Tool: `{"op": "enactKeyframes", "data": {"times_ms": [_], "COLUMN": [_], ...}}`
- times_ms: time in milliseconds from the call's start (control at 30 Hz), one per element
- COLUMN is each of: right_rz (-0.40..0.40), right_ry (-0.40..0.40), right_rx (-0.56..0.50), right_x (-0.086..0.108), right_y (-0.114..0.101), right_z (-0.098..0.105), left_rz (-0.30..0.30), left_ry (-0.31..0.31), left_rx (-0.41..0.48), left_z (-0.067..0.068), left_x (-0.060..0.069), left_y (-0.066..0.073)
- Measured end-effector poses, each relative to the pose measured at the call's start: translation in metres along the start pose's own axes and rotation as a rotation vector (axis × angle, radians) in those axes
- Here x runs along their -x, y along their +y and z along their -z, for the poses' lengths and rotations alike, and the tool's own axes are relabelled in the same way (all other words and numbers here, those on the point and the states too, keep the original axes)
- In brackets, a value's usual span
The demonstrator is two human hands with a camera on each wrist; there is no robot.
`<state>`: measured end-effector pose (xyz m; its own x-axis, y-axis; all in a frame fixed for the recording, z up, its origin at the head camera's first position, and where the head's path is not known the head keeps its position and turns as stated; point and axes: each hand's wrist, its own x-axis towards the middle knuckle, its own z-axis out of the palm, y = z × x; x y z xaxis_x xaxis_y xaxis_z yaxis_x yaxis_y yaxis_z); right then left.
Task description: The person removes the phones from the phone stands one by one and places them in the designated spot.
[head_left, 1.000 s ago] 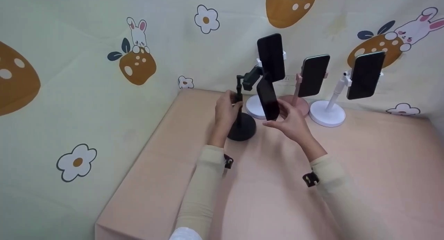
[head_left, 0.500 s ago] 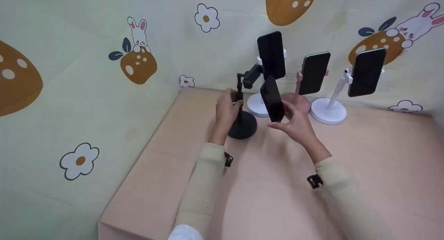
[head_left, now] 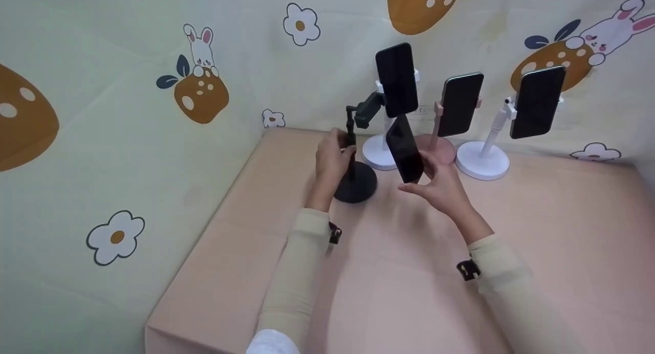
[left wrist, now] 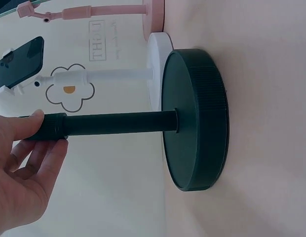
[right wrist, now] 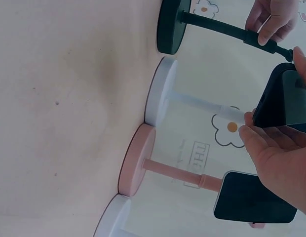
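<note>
Beside the black stand [head_left: 356, 184], on its left, the left hand [head_left: 331, 159] pinches its upright at the thicker collar [left wrist: 48, 127], thumb on one side and fingers on the other. Right of the black stand, the right hand [head_left: 442, 184] holds a dark phone [head_left: 406, 152], thumb at one edge and fingers at the opposite one. This phone is up off the tabletop and tilted, near the black stand's clamp [head_left: 369, 110] but apart from it; the clamp itself juts out to the right from the top of the black stand, and what it grips, if anything, cannot be told.

Behind the black stand and a little to its right is a white stand [head_left: 377, 153], bearing an upright phone [head_left: 397, 80]. Farther right of the black stand comes a pink stand [head_left: 443, 148] with its own phone [head_left: 460, 104], and farthest right of it another white stand [head_left: 483, 162] with one more phone [head_left: 538, 102]. Beneath the black stand spreads a peach-coloured cloth [head_left: 399, 282], and behind it rises a pale backdrop [head_left: 245, 62] printed with flowers, rabbits and orange-brown fruit.
</note>
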<state>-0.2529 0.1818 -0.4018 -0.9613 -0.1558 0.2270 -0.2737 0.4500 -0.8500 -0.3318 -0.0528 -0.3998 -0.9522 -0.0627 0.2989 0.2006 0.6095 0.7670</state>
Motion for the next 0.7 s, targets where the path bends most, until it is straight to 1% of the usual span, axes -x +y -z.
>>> {"op": "enactKeyframes", "data": {"times_ms": [133,333,567,700], "right_rz": [0.007,0.005,-0.052,-0.060], "right_ry": [0.000,-0.002,0.001,0.006], "right_rx": [0.003,-0.002,0.017,0.013], "right_x": [0.003,0.006,0.011,0.014], "right_y": [0.003,0.009,0.013,0.016], "right_z": [0.002,0.005,0.007,0.009], "left_rz": [-0.002,0.015,0.022,0.032], "left_ry": [0.008,0.004,-0.002,-0.007], "left_rx": [0.003,0.012,-0.009,-0.008], "left_z": [-0.001,-0.002,-0.001,0.000], "left_x": [0.000,0.001,0.001,0.000], "left_y": [-0.001,-0.002,-0.001,0.001]}}
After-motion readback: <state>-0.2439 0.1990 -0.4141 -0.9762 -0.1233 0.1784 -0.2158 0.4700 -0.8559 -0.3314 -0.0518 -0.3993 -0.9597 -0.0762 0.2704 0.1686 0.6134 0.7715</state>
